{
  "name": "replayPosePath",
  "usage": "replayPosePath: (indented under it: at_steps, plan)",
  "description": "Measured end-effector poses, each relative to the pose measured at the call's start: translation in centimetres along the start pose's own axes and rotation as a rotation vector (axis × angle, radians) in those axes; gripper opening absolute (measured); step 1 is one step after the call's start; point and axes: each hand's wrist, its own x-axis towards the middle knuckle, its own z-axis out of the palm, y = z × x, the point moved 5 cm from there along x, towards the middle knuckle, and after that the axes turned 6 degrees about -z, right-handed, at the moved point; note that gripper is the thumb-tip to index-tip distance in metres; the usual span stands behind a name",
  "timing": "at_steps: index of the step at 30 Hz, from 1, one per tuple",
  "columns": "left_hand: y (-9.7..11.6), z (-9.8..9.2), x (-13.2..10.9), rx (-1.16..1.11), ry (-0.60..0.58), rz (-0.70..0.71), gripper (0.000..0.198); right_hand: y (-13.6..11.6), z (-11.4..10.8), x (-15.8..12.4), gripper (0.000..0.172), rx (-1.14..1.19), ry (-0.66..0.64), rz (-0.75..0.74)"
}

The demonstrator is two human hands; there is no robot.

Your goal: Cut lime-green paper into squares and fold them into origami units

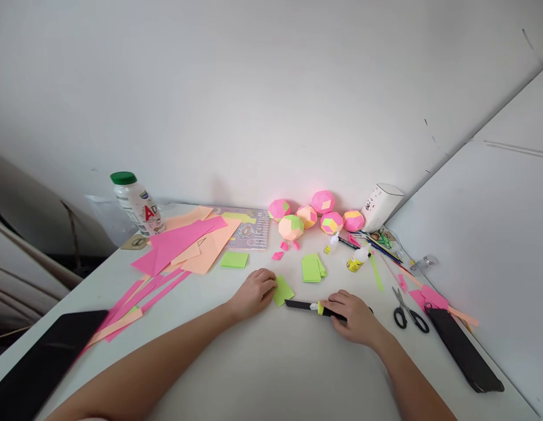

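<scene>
My left hand [253, 292] rests on the white table [271, 362], fingers curled, pinching the edge of a small green paper piece [282, 290]. My right hand [353, 316] is closed round a black utility knife with a yellow slider [307, 306]; the blade end points left at the green piece. A stack of green paper squares [312, 268] lies just beyond, and a single green sheet [234, 259] sits further left.
Several pink, orange and green paper balls [318, 214] line the wall. Glue bottles [357, 259], pens, scissors [409, 316], a black case [462, 349], a white box [381, 206], pink and orange sheets [188, 244] with strips, a bottle [137, 204] and a dark tablet [43, 362] surround the hands.
</scene>
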Motion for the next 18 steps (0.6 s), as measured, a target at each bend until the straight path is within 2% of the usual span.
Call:
replayPosePath:
  at_steps: [8,18]
  plan:
    - [-0.41,0.4,-0.19,-0.059,-0.011,0.101,0.034,0.54,-0.5,-0.17,0.045,0.004,-0.017,0.024]
    - [0.12,-0.15,0.07,-0.065,-0.098,0.05,0.016,0.4,-0.44,-0.05,0.045,0.0,-0.018,-0.002]
